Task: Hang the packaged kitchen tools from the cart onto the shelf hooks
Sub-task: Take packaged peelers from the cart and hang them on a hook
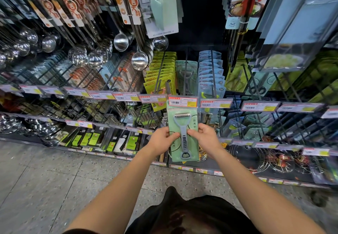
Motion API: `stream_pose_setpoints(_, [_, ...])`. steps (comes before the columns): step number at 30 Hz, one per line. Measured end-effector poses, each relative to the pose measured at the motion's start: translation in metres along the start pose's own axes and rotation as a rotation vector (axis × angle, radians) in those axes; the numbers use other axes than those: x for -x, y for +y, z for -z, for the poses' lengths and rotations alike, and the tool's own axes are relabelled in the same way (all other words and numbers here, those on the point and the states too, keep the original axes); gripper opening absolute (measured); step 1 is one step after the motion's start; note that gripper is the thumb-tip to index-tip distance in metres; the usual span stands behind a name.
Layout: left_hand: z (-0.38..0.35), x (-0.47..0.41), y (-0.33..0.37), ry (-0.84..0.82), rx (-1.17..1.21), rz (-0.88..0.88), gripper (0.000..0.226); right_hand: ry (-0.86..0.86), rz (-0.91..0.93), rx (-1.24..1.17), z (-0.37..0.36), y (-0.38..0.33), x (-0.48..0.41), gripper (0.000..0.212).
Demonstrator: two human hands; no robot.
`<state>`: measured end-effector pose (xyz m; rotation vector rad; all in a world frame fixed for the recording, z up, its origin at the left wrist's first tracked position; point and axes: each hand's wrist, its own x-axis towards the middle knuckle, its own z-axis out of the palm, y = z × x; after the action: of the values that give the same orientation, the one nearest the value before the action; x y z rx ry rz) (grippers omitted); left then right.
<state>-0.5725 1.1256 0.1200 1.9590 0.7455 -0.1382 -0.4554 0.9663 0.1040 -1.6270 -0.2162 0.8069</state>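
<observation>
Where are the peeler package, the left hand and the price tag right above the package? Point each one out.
peeler package (192, 124), head view, on the green card beside the blade.
left hand (161, 139), head view, on the back of the hand.
price tag (182, 102), head view, on the label's middle.

Peeler pack (183, 135) held upright between left hand (163, 139) and right hand (205, 137), in front of the shelf (210, 168); price tag (182, 102) directly above it, ladles (120, 41) hanging upper left, floor (54, 179) below.
</observation>
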Motion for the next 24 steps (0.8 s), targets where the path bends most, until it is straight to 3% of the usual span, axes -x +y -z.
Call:
stream_pose_setpoints(4, [0.000,-0.005,0.006,0.005,-0.048,-0.003,0.046,0.021,-0.002,-0.006,0.001,-0.002,-0.003,0.017])
stream_pose_setpoints(10, [-0.004,-0.011,0.015,0.013,-0.078,0.022,0.031,0.041,-0.042,0.013,0.005,-0.003,-0.007,0.020])
stream_pose_setpoints(14, [-0.003,-0.020,0.014,0.037,-0.022,0.016,0.054,0.055,0.011,0.065,0.006,-0.012,-0.012,0.028])
stream_pose_setpoints(18, [0.000,-0.024,0.021,0.078,-0.069,-0.003,0.033,0.076,0.011,0.083,0.005,-0.021,-0.017,0.021])
stream_pose_setpoints(24, [0.000,-0.028,0.022,0.066,-0.091,-0.005,0.029,0.060,-0.006,0.094,0.006,-0.022,-0.019,0.014])
